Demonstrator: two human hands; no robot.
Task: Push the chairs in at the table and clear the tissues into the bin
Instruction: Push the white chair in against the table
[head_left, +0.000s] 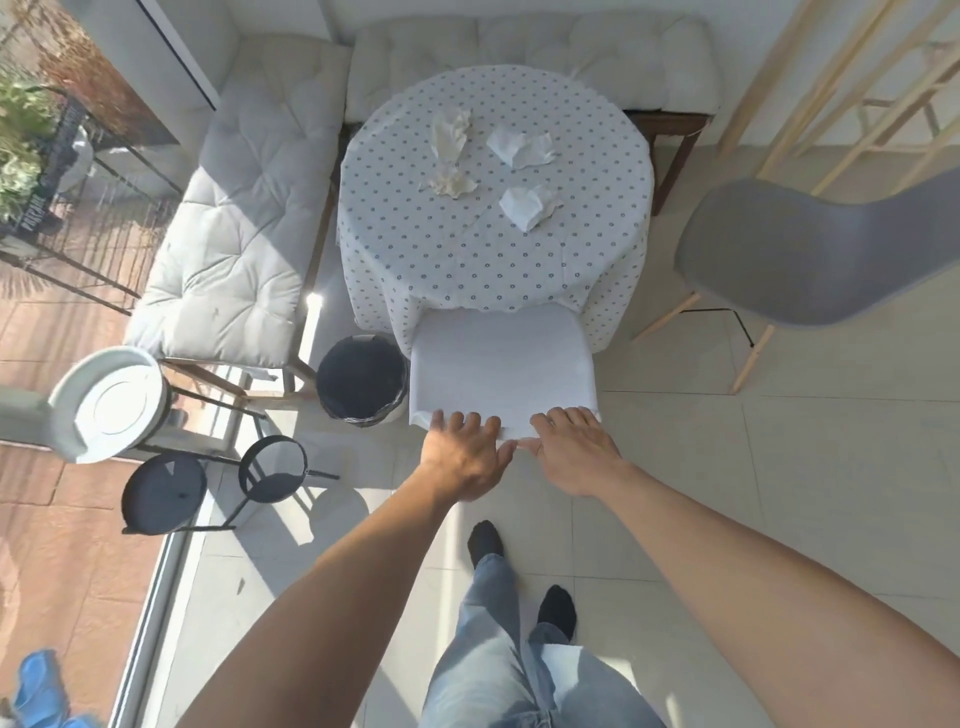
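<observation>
A white chair (501, 364) stands at the near side of the round table (493, 270), its front tucked under the dotted tablecloth. Both hands rest on the top of its backrest: my left hand (464, 452) and my right hand (574, 449), fingers curled over the edge. Several crumpled tissues lie on the table: one (451, 134) at the far left, one (522, 146) beside it, one (452, 183) nearer, one (530, 205) toward the middle. A grey chair (810, 254) stands apart at the right, away from the table. The dark bin (362, 379) sits on the floor left of the white chair.
A cushioned bench (234, 234) wraps around the table's left and far sides. Small black metal stands (272, 470) and a white round tray (111, 402) sit on the left by the glass door. A wooden frame (841, 78) leans at the right. Pale tiled floor lies under my feet.
</observation>
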